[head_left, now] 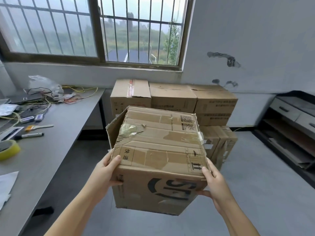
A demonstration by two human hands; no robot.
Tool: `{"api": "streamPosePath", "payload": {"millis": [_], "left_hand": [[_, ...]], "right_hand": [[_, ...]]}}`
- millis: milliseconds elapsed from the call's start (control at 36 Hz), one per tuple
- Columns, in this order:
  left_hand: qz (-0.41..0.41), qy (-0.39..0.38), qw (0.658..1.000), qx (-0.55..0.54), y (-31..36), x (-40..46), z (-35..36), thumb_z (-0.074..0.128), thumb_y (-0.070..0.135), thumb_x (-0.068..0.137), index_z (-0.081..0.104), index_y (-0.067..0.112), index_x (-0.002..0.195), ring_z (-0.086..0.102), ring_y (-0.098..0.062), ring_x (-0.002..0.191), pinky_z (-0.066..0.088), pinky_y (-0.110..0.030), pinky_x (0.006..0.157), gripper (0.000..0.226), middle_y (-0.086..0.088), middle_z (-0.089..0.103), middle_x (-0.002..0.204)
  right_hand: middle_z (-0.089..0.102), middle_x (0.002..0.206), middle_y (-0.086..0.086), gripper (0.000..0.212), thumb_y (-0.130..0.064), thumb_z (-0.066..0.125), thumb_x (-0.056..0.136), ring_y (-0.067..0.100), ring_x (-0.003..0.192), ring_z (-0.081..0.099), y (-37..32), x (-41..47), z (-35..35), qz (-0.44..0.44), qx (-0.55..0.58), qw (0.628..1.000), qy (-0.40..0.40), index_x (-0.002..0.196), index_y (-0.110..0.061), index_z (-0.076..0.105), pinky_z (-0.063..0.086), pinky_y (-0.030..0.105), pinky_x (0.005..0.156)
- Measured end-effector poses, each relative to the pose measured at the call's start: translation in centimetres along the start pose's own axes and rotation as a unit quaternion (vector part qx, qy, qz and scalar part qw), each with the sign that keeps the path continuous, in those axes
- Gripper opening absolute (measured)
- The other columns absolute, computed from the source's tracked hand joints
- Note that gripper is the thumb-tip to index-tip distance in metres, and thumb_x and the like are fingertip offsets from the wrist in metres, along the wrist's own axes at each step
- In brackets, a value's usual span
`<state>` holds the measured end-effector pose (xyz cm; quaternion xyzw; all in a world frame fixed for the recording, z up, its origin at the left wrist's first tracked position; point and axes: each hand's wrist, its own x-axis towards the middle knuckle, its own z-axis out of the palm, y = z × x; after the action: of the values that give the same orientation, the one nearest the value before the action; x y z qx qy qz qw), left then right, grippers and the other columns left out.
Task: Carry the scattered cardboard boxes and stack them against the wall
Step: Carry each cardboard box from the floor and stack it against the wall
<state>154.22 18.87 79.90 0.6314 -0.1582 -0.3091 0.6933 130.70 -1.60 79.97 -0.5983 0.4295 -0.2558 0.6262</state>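
Note:
I carry a worn cardboard box [158, 150] with torn tape and black printing in the air in front of me. My left hand [104, 172] grips its near left corner, thumb on top. Its near right corner is gripped by my right hand [215, 181], thumb on top too. A loose flap hangs open on the box's left side. Beyond it, a stack of cardboard boxes [173, 97] stands against the wall [247, 40] under the window, with smaller boxes [219, 142] on the floor in front at the right.
A grey table [56, 133] runs along the left, holding wires, a plastic bag, a marker, a brush and a yellow tape roll [8, 149]. A low shelf unit with drawers [293, 123] stands at the right. Grey floor [255, 184] lies between them.

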Motion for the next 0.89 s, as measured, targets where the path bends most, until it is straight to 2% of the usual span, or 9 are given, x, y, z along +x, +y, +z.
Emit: {"api": "streamPosePath", "payload": {"millis": [139,306,472,528,583,639,694,778,889], "left_hand": [[-0.001,0.001,1.000,-0.004,0.6,6.1,1.4,0.053,0.026,0.097,0.063,0.047,0.111,0.066,-0.021,0.099,0.059,-0.048,0.065,0.027,0.010,0.072,0.105],[0.004,0.015,1.000,-0.022,1.4,14.8,4.7,0.055,0.026,0.096,0.060,0.041,0.120,0.065,-0.022,0.100,0.058,-0.048,0.064,0.030,0.006,0.070,0.109],[0.011,0.023,0.998,-0.051,3.9,23.8,9.4,0.056,0.025,0.095,0.058,0.037,0.125,0.062,-0.025,0.104,0.057,-0.044,0.058,0.032,0.004,0.066,0.116],[0.020,0.019,0.998,-0.063,5.1,26.7,11.1,0.056,0.026,0.095,0.059,0.035,0.124,0.061,-0.027,0.106,0.058,-0.045,0.059,0.031,0.001,0.064,0.119],[0.034,0.011,0.996,-0.078,6.3,29.2,12.7,0.057,0.026,0.094,0.061,0.035,0.121,0.059,-0.028,0.109,0.058,-0.047,0.060,0.028,0.000,0.063,0.121],[0.043,0.008,0.995,-0.093,7.6,31.3,14.1,0.057,0.026,0.093,0.060,0.034,0.122,0.058,-0.030,0.111,0.058,-0.050,0.063,0.030,-0.001,0.062,0.122],[0.060,0.001,0.993,-0.103,9.1,33.2,15.1,0.059,0.027,0.092,0.057,0.033,0.128,0.058,-0.029,0.111,0.058,-0.050,0.065,0.037,-0.002,0.062,0.123],[0.093,0.000,0.989,-0.111,11.4,36.0,15.8,0.061,0.027,0.090,0.055,0.030,0.132,0.063,-0.023,0.103,0.059,-0.046,0.064,0.042,0.000,0.063,0.120],[0.142,-0.021,0.983,-0.115,14.1,39.7,15.4,0.064,0.031,0.083,0.056,0.028,0.131,0.064,-0.021,0.105,0.059,-0.048,0.067,0.048,0.000,0.064,0.122]], "right_hand": [[0.059,0.127,-0.007,0.041,-0.025,0.040,0.102,0.017,0.110,0.059,-1.3,6.5,0.5,-0.016,-0.012,1.000,-0.003,0.139,-0.040,0.040,0.058,0.045,0.078],[0.048,0.142,-0.006,0.046,-0.026,0.042,0.101,0.021,0.129,0.047,-3.2,16.0,0.1,-0.037,-0.034,0.999,-0.008,0.145,-0.035,0.034,0.040,0.056,0.105],[0.047,0.143,-0.008,0.047,-0.026,0.042,0.101,0.021,0.130,0.045,-8.4,25.9,-1.5,-0.065,-0.045,0.997,-0.011,0.146,-0.037,0.033,0.041,0.058,0.102],[0.047,0.140,-0.012,0.046,-0.026,0.042,0.101,0.016,0.127,0.045,-10.8,28.9,-2.3,-0.082,-0.051,0.995,-0.012,0.145,-0.037,0.034,0.052,0.047,0.090],[0.048,0.137,-0.015,0.045,-0.025,0.042,0.101,0.010,0.123,0.046,-13.4,31.5,-3.1,-0.107,-0.061,0.992,-0.011,0.144,-0.037,0.035,0.050,0.027,0.083],[0.048,0.138,-0.016,0.045,-0.025,0.043,0.101,0.005,0.116,0.048,-15.8,33.7,-3.6,-0.130,-0.062,0.990,-0.006,0.144,-0.038,0.036,0.047,0.021,0.080],[0.046,0.140,-0.016,0.045,-0.026,0.044,0.101,0.007,0.116,0.048,-18.1,35.5,-3.8,-0.152,-0.062,0.987,-0.001,0.143,-0.039,0.037,0.050,0.027,0.082],[0.043,0.146,-0.011,0.047,-0.030,0.047,0.099,0.020,0.130,0.045,-21.0,38.0,-3.6,-0.178,-0.049,0.983,0.008,0.142,-0.043,0.036,0.044,0.054,0.101],[0.045,0.143,-0.014,0.044,-0.031,0.047,0.098,0.019,0.130,0.045,-24.3,40.6,-1.9,-0.232,-0.048,0.971,0.018,0.138,-0.050,0.039,0.042,0.058,0.102]]}}
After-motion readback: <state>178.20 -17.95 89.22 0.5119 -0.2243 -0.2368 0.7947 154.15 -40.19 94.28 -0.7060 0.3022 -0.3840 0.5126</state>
